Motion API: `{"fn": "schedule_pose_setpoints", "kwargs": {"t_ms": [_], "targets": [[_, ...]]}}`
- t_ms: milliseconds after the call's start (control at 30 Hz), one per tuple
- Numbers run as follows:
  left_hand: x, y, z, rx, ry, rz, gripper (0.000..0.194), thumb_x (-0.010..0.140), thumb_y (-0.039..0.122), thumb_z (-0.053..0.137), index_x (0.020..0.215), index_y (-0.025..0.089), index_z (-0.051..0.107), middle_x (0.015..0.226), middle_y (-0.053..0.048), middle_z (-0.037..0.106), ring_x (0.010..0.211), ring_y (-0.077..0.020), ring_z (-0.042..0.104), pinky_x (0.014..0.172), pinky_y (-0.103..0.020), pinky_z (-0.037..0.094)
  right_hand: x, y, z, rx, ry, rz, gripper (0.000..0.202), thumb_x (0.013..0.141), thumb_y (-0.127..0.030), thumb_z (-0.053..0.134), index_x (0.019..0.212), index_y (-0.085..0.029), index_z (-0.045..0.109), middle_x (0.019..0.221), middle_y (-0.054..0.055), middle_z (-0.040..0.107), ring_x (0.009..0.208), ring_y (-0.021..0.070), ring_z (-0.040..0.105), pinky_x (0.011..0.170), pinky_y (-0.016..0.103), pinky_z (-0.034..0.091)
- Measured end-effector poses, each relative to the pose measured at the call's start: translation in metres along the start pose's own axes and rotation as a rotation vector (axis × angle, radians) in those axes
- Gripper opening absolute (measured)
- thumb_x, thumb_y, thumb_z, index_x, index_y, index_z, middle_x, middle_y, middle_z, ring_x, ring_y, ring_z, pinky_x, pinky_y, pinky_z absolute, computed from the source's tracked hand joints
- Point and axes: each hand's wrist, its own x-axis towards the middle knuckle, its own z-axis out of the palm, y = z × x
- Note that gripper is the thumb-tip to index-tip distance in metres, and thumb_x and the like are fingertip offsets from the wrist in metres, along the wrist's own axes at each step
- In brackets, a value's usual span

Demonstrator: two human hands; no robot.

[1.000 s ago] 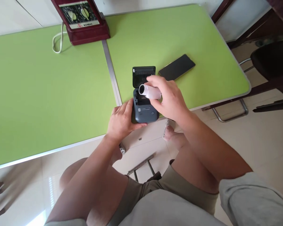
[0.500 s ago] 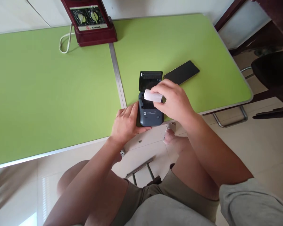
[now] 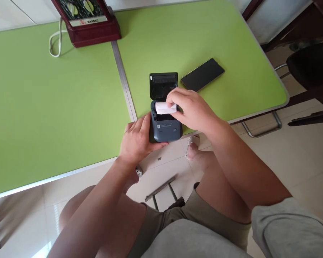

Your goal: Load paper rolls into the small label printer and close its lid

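A small dark blue-grey label printer stands at the front edge of the green table, its black lid tipped up and back. My left hand grips it, with fingers along the left side and the thumb across the front. Over the printer's open bay, my right hand pinches a white paper roll by its right end. The roll lies crosswise, at least partly inside the bay. My right fingers hide its right end and part of the lid.
A black phone lies behind and right of the printer. At the back stands a dark red appliance with dials and a white cord. A metal strip crosses the green table. A black chair is at the right.
My right hand has lowered the paper roll from above the printer into its bay, and the roll now lies more level. My left hand stays on the printer. The camera view has shifted slightly.
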Motion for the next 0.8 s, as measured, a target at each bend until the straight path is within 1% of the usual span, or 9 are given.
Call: {"fn": "schedule_pose_setpoints", "kwargs": {"t_ms": [133, 267, 333, 433, 533, 567, 633, 733, 800], "targets": [[-0.001, -0.002, 0.004, 0.008, 0.011, 0.000, 0.110, 0.085, 0.095, 0.047, 0.153, 0.008, 0.046, 0.136, -0.026, 0.069, 0.123, -0.0393, 0.071, 0.102, -0.048, 0.052, 0.001, 0.002, 0.003, -0.065, -0.009, -0.020, 0.017, 0.094, -0.010, 0.053, 0.086, -0.022, 0.062, 0.103, 0.006, 0.070, 0.088, 0.0222, 0.061, 0.083, 0.038, 0.039], [-0.003, -0.003, 0.005, 0.001, 0.030, 0.036, 0.117, 0.084, 0.092, 0.056, 0.162, 0.007, 0.035, 0.139, -0.027, 0.068, 0.124, -0.0387, 0.070, 0.102, -0.047, 0.052, -0.006, -0.004, 0.003, -0.099, 0.085, -0.062, 0.018, 0.095, -0.011, 0.056, 0.083, -0.021, 0.065, 0.099, 0.006, 0.069, 0.095, 0.0241, 0.059, 0.083, 0.040, 0.037], [-0.004, -0.003, 0.003, 0.016, 0.027, 0.080, 0.106, 0.087, 0.086, 0.060, 0.163, 0.016, 0.039, 0.146, -0.024, 0.064, 0.129, -0.0374, 0.067, 0.102, -0.046, 0.052, -0.014, -0.009, 0.002, -0.113, 0.100, -0.078, 0.019, 0.096, -0.012, 0.056, 0.083, -0.022, 0.066, 0.093, 0.005, 0.068, 0.093, 0.0235, 0.057, 0.085, 0.040, 0.036], [-0.005, -0.002, 0.000, 0.072, 0.022, 0.141, 0.080, 0.091, 0.079, 0.060, 0.156, 0.033, 0.052, 0.151, -0.022, 0.060, 0.133, -0.0365, 0.065, 0.101, -0.048, 0.052, -0.025, -0.018, -0.002, -0.117, 0.060, -0.110, 0.020, 0.098, -0.015, 0.057, 0.082, -0.022, 0.067, 0.086, 0.003, 0.069, 0.091, 0.0230, 0.057, 0.085, 0.041, 0.035], [-0.004, -0.001, -0.001, 0.109, 0.033, 0.169, 0.072, 0.093, 0.079, 0.056, 0.150, 0.036, 0.058, 0.149, -0.025, 0.059, 0.132, -0.0374, 0.065, 0.098, -0.051, 0.053, -0.029, -0.019, -0.009, -0.085, 0.053, -0.112, 0.018, 0.096, -0.021, 0.060, 0.081, -0.023, 0.068, 0.085, 0.003, 0.071, 0.091, 0.0236, 0.060, 0.085, 0.042, 0.038], [-0.004, -0.001, 0.000, 0.113, 0.038, 0.176, 0.071, 0.093, 0.079, 0.055, 0.149, 0.036, 0.059, 0.148, -0.025, 0.060, 0.131, -0.0375, 0.065, 0.097, -0.051, 0.053, -0.028, -0.018, -0.012, -0.059, 0.097, -0.089, 0.016, 0.096, -0.023, 0.060, 0.082, -0.023, 0.068, 0.087, 0.004, 0.072, 0.088, 0.0231, 0.061, 0.084, 0.042, 0.041], [-0.004, -0.003, 0.000, 0.110, 0.049, 0.192, 0.067, 0.094, 0.078, 0.053, 0.146, 0.037, 0.062, 0.147, -0.025, 0.060, 0.130, -0.0375, 0.065, 0.096, -0.051, 0.053, -0.021, -0.013, -0.016, 0.000, 0.222, 0.000, 0.010, 0.096, -0.023, 0.059, 0.095, -0.024, 0.068, 0.102, 0.006, 0.074, 0.081, 0.0206, 0.062, 0.080, 0.041, 0.047], [-0.004, -0.005, 0.001, 0.093, 0.063, 0.221, 0.062, 0.097, 0.077, 0.049, 0.142, 0.037, 0.064, 0.145, -0.025, 0.060, 0.129, -0.0373, 0.065, 0.096, -0.051, 0.053, -0.005, -0.005, -0.014, 0.041, 0.324, 0.123, 0.029, 0.095, -0.021, 0.061, 0.124, -0.025, 0.062, 0.135, 0.012, 0.068, 0.085, 0.0204, 0.067, 0.083, 0.040, 0.054], [-0.004, -0.006, 0.002, 0.088, 0.069, 0.238, 0.061, 0.098, 0.076, 0.047, 0.139, 0.036, 0.066, 0.145, -0.026, 0.059, 0.129, -0.0378, 0.065, 0.094, -0.051, 0.053, 0.005, -0.002, -0.011, 0.058, 0.320, 0.146, 0.038, 0.096, -0.025, 0.064, 0.132, -0.027, 0.056, 0.140, 0.013, 0.065, 0.093, 0.0228, 0.070, 0.089, 0.040, 0.056]]}}
